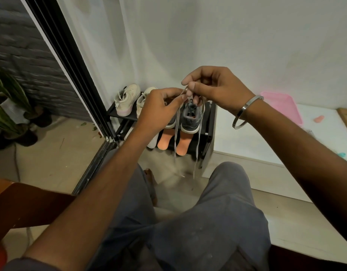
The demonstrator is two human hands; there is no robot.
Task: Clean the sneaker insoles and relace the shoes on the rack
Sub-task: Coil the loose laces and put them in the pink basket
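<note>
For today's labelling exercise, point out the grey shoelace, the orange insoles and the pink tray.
grey shoelace (176, 133), head view, on the hanging left strand.
orange insoles (182, 145), head view, on the right insole's flat face.
pink tray (284, 106), head view, on its bare floor.

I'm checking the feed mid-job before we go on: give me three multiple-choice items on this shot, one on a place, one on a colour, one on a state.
1. Where do the insoles lie?
A. on the rack's lower shelf, below the grey sneakers
B. on the white cabinet
C. on the person's lap

2. What colour is the tray on the white cabinet?
A. blue
B. pink
C. black

3. What are the hands doing?
A. hanging idle
B. both pinching the grey lace
C. gripping an insole

Answers: 1 A, the orange insoles show under the grey sneakers on the rack. 2 B, it is plainly pink. 3 B, the left hand and right hand hold the lace, whose ends hang down.
</note>
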